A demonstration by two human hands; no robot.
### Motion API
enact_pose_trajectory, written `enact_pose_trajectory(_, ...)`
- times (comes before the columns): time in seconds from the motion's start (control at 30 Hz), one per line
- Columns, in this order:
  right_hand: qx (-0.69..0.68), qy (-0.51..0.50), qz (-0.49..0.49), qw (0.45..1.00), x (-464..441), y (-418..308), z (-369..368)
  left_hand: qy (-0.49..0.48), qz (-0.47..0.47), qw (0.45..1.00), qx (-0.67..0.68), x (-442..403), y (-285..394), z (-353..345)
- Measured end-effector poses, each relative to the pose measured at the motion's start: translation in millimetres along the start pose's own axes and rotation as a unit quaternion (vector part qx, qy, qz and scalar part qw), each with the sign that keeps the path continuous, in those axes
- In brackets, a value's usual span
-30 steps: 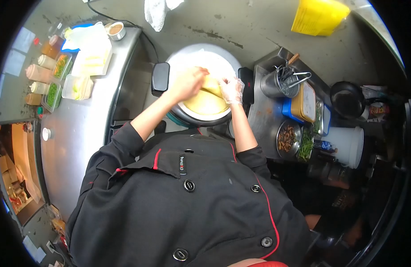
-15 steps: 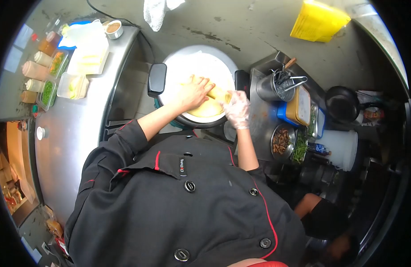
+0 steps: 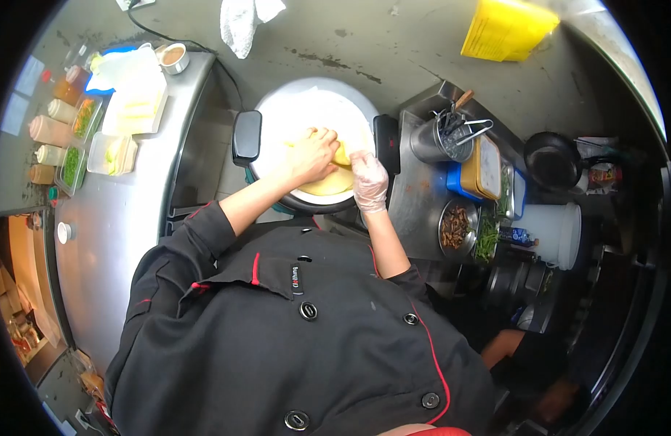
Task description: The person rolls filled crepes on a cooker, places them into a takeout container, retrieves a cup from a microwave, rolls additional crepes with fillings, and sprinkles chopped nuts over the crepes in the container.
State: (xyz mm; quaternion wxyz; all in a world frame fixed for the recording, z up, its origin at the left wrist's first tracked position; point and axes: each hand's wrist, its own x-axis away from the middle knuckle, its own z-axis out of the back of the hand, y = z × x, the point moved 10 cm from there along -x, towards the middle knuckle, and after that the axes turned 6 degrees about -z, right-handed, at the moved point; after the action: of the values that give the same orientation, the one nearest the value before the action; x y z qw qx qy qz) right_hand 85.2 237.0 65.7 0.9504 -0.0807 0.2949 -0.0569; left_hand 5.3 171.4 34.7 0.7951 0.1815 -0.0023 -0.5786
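A round white pan or pot [image 3: 277, 109] with black handles stands in front of me, holding a soft yellow mass [image 3: 327, 183] that looks like dough or a folded sheet. My left hand [image 3: 314, 156], bare, rests on the yellow mass with its fingers bent over it. My right hand [image 3: 369, 178], in a clear glove, is at the pan's right edge with its fingers closed at the side of the yellow mass. What lies between the gloved fingertips is hidden.
Left, a steel counter [image 3: 125, 218] bears sauce bottles [image 3: 48, 131] and containers of cut vegetables [image 3: 72, 167]. Right are a metal pot of utensils [image 3: 442, 138], a bowl of brown pieces [image 3: 455, 227], greens [image 3: 487, 238] and a white bucket [image 3: 557, 236]. Another person's arm [image 3: 503, 347] shows lower right.
My left hand has moved from the mass's upper part down onto it and its fingers have drawn in. The gloved right hand has dropped slightly, and its fingers have closed.
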Motion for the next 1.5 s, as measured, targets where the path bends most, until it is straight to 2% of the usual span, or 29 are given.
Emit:
enact_pose_trajectory(0.03, -0.008, 0.021, 0.048, 0.999, -0.3, -12.5, 4.1, 0.006, -0.003, 1.000, -0.001, 0.2, 0.7, 1.0)
enact_pose_trajectory(0.17, -0.020, 0.001, 0.118, 0.993, 11.9, -26.6, -2.6, 0.040, -0.004, 0.999, 0.006, 0.9, 2.9, 4.3)
enact_pose_trajectory(0.27, -0.058, -0.008, 0.116, 0.991, 14.4, -26.5, 1.5, 0.078, 0.009, 0.996, 0.038, 2.8, 2.7, 7.3)
enact_pose_trajectory(0.37, -0.095, -0.033, 0.048, 0.994, 9.9, -14.7, 4.6, 0.079, -0.014, 0.996, 0.025, 2.1, 3.6, 6.9)
enact_pose_trajectory(0.47, -0.194, 0.003, -0.159, 0.968, 13.5, 21.5, 10.6, 0.097, -0.005, 0.994, 0.051, 3.4, 0.3, 14.2)
enact_pose_trajectory(0.5, -0.232, -0.010, -0.210, 0.950, 22.9, 38.1, -1.5, 0.107, -0.001, 0.993, 0.043, 3.8, -0.7, 15.6)
enact_pose_trajectory(0.53, -0.362, 0.024, -0.277, 0.890, 38.2, 57.7, -18.1, 0.116, 0.003, 0.993, 0.036, 3.5, -1.4, 16.7)
enact_pose_trajectory(0.6, -0.589, 0.092, -0.386, 0.704, 66.5, 82.1, -55.3, 0.118, 0.021, 0.992, 0.027, 1.5, -1.9, 17.5)
enact_pose_trajectory(0.73, -0.640, 0.095, -0.433, 0.628, 78.5, 87.4, -68.7, 0.094, 0.071, 0.993, -0.005, -7.2, -3.5, 15.3)
enact_pose_trajectory(0.83, -0.598, 0.112, -0.433, 0.666, 77.1, 84.9, -67.1, 0.083, 0.092, 0.992, -0.012, -14.3, -2.4, 13.8)
enact_pose_trajectory(0.9, -0.430, 0.087, -0.355, 0.825, 57.1, 69.8, -41.9, 0.065, 0.104, 0.992, 0.011, -18.4, -5.5, 14.4)
enact_pose_trajectory(0.93, -0.337, 0.073, -0.309, 0.887, 47.5, 58.3, -32.1, 0.050, 0.109, 0.992, 0.030, -21.7, -9.5, 14.1)
enact_pose_trajectory(0.97, -0.297, 0.056, -0.306, 0.903, 29.0, 35.0, -8.3, 0.036, 0.113, 0.992, 0.049, -25.7, -13.7, 12.2)
enact_pose_trajectory(1.03, -0.212, 0.044, -0.180, 0.960, 11.1, 3.2, 3.8, 0.013, 0.108, 0.990, 0.085, -31.7, -29.6, -0.3)
enact_pose_trajectory(1.07, -0.193, 0.056, -0.109, 0.974, 7.7, -11.9, 6.2, 0.003, 0.106, 0.989, 0.103, -32.8, -35.0, -2.9)
enact_pose_trajectory(1.17, -0.048, -0.015, -0.019, 0.999, 22.6, -34.6, -19.2, 0.061, 0.082, 0.989, 0.110, -32.6, -39.8, 8.7)
enact_pose_trajectory(1.27, -0.045, -0.016, 0.012, 0.999, 29.0, -41.3, -24.4, 0.110, -0.011, 0.982, 0.152, -35.9, -22.0, 20.8)
enact_pose_trajectory(1.37, -0.048, -0.037, 0.021, 0.998, 31.0, -46.8, -21.1, 0.050, -0.130, 0.986, 0.092, -36.7, 2.7, 11.3)
enact_pose_trajectory(1.47, -0.103, -0.053, 0.049, 0.992, 29.7, -53.0, -5.1, -0.016, -0.117, 0.989, 0.092, -39.0, -5.4, -3.9)
enact_pose_trajectory(1.5, -0.132, -0.058, 0.060, 0.988, 29.6, -54.3, 2.3, -0.012, -0.118, 0.989, 0.090, -38.1, -5.8, -3.7)
